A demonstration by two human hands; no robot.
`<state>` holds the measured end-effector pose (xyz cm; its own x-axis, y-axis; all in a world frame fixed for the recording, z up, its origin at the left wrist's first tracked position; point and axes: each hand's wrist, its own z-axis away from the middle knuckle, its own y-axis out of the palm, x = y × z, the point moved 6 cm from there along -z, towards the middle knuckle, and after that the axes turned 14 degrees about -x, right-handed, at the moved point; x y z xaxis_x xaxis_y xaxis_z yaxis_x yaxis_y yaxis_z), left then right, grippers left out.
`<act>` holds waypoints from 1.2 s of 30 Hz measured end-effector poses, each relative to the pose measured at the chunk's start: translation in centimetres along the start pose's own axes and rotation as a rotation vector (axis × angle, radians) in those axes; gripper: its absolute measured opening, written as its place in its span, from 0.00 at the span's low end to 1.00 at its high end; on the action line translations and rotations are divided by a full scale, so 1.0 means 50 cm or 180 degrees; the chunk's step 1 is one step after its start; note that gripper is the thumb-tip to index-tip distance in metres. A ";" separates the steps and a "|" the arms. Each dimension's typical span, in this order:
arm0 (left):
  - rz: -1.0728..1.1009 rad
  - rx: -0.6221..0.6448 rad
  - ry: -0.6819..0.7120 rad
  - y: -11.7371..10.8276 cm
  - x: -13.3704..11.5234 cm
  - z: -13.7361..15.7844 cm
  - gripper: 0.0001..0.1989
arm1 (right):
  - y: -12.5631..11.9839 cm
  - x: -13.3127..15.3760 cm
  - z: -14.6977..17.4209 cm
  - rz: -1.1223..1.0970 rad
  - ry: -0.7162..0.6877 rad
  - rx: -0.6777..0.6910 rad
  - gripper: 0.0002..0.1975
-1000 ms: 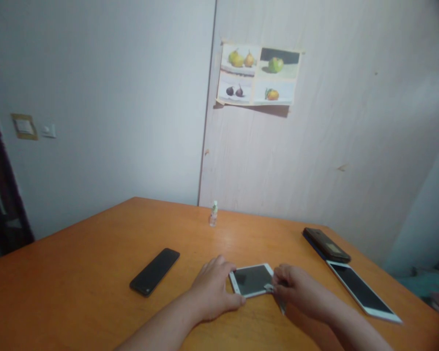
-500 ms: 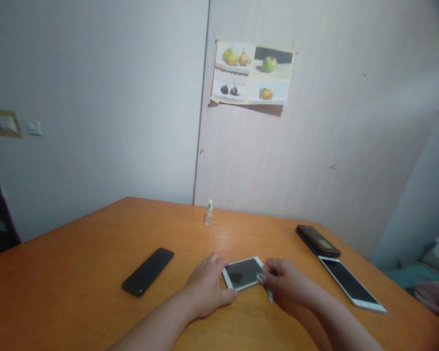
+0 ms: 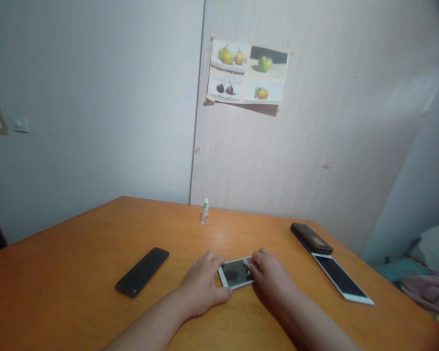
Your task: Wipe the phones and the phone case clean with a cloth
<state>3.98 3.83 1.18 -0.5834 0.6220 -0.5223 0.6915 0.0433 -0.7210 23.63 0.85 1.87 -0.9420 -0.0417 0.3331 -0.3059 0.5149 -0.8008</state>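
A white smartphone (image 3: 235, 274) with a dark screen lies face up on the wooden table between my hands. My left hand (image 3: 206, 282) grips its left end, fingers at the far edge and thumb at the near corner. Over the phone's right end, my right hand (image 3: 267, 271) pinches a small white cloth or tissue (image 3: 246, 263) against the screen. Most of that white piece is hidden under the fingers.
A black phone (image 3: 142, 272) lies to the left. Farther back stands a small clear bottle (image 3: 204, 212). At the right are a white phone (image 3: 342, 279) and a dark brown phone or case (image 3: 311, 238), near the table's (image 3: 95, 243) right edge.
My right hand has moved left and slightly away from me, bringing the white piece from the phone's right edge onto its screen. My left hand keeps its grip. The view has shifted slightly.
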 end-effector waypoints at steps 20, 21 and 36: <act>-0.0237 0.0047 0.0108 -0.003 -0.015 -0.001 0.19 | 0.002 0.068 0.026 -0.0412 -0.0507 0.0293 0.11; -0.0255 0.0052 0.0111 -0.004 -0.015 -0.001 0.19 | 0.003 0.051 0.018 -0.0306 -0.0412 0.0263 0.11; -0.0275 0.0057 0.0150 -0.006 -0.025 -0.002 0.19 | -0.006 0.095 0.043 -0.0217 -0.0664 0.0697 0.16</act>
<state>4.55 3.10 2.08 -0.6196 0.6525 -0.4362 0.6316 0.0846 -0.7707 18.96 -1.36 2.62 -0.9194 -0.2562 0.2984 -0.3704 0.3090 -0.8760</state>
